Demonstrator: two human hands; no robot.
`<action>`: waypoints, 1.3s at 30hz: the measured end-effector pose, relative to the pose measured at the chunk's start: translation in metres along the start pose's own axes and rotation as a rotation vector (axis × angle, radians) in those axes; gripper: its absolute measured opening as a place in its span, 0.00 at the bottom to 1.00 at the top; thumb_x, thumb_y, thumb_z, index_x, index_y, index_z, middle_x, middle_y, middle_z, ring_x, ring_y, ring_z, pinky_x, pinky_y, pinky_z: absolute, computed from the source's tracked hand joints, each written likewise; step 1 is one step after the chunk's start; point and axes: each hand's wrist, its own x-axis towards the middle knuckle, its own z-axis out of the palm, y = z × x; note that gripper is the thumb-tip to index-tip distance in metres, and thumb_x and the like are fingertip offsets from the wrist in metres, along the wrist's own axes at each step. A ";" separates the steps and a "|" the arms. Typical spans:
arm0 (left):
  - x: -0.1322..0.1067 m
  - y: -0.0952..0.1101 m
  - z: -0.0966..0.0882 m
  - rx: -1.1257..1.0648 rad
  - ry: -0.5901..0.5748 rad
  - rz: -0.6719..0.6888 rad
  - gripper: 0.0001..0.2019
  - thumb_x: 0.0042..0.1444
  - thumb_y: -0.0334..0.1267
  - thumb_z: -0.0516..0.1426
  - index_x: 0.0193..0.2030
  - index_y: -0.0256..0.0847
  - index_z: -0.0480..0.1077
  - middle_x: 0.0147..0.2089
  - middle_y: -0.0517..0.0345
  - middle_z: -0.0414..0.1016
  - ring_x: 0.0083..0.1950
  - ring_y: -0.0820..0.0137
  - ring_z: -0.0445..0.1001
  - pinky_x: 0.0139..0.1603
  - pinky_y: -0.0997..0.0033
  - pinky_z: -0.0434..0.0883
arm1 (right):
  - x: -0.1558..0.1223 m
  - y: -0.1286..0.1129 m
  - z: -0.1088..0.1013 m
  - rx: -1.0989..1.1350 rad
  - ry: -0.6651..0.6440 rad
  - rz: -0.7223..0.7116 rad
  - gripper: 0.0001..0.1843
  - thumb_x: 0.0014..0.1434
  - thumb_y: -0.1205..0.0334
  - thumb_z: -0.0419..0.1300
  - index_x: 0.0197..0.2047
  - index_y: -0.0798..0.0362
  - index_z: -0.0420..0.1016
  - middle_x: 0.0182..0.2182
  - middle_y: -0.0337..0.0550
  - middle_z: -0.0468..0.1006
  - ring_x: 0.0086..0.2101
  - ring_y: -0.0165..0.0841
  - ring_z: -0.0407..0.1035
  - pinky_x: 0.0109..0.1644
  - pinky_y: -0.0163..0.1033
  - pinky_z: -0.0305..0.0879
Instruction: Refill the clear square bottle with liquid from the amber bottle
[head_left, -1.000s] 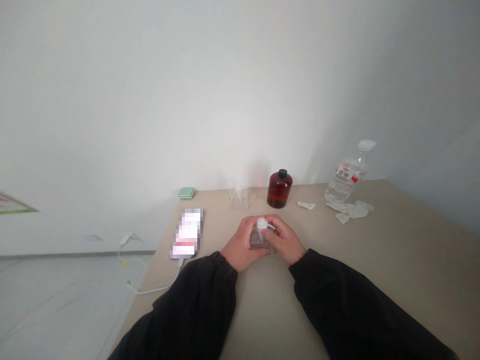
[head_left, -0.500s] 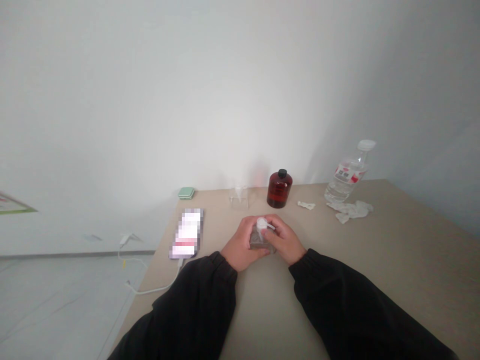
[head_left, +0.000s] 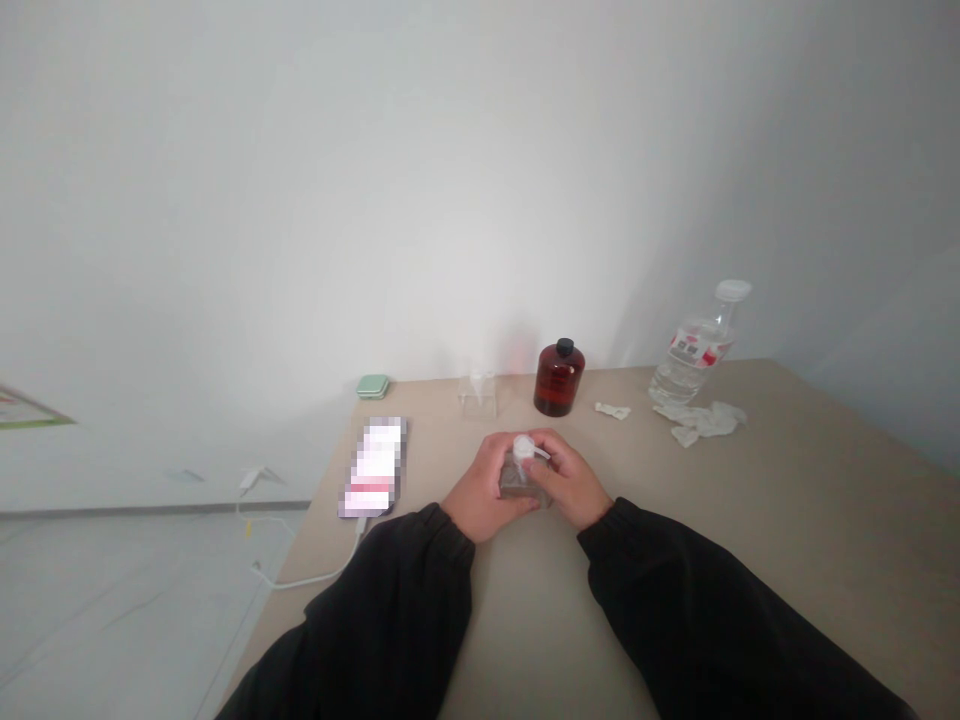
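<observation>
Left hand: fingers curled around a clear pump bottle.
Right hand: fingers wrapped on its other side, under the white pump head.
Bottle: upright between both hands, over the beige table.
Change: none visible.

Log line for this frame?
left hand: holding clear square pump bottle | right hand: holding same bottle | behind: dark-red glass bottle

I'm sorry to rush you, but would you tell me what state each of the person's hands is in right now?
Left hand: closed, holding a clear square pump bottle.
Right hand: closed, holding the same bottle from the other side.
</observation>
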 end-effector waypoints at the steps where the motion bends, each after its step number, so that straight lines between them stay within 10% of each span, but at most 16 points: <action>1: 0.000 0.000 0.000 0.000 0.000 0.000 0.36 0.44 0.30 0.67 0.60 0.45 0.58 0.57 0.49 0.64 0.59 0.55 0.65 0.61 0.50 0.63 | 0.000 0.000 0.000 0.000 0.001 -0.001 0.14 0.57 0.50 0.58 0.41 0.50 0.70 0.38 0.44 0.71 0.41 0.39 0.67 0.46 0.45 0.67; 39: -0.001 -0.004 0.001 -0.047 -0.003 -0.023 0.40 0.45 0.30 0.67 0.63 0.46 0.54 0.61 0.47 0.60 0.63 0.54 0.62 0.65 0.47 0.60 | -0.001 0.000 0.001 0.021 0.056 -0.056 0.17 0.59 0.48 0.58 0.45 0.52 0.73 0.42 0.46 0.72 0.44 0.39 0.69 0.50 0.46 0.67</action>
